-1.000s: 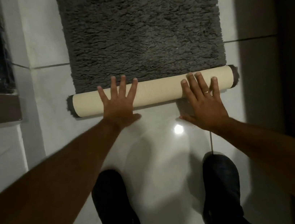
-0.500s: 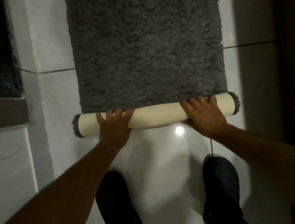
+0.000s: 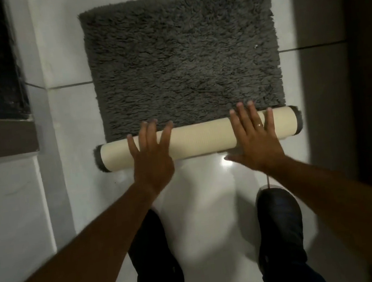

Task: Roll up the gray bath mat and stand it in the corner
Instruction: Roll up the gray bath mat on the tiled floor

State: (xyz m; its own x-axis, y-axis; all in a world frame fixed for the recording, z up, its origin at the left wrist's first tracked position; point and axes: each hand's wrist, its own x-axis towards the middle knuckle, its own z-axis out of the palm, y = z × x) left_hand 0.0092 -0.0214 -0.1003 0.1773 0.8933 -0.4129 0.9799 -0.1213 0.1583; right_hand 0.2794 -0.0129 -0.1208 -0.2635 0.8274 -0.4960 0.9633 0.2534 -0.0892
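Roll advanced, flat fingers apparently overlapping gray bath mat

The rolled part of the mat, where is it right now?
In the head view, the cream-backed roll lies across the white floor at the mat's near edge, under the left hand and right hand.

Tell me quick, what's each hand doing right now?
Left hand: open, fingers spread, flat on the rolled part of the bath mat.
Right hand: open, flat on the same roll, gripping nothing.
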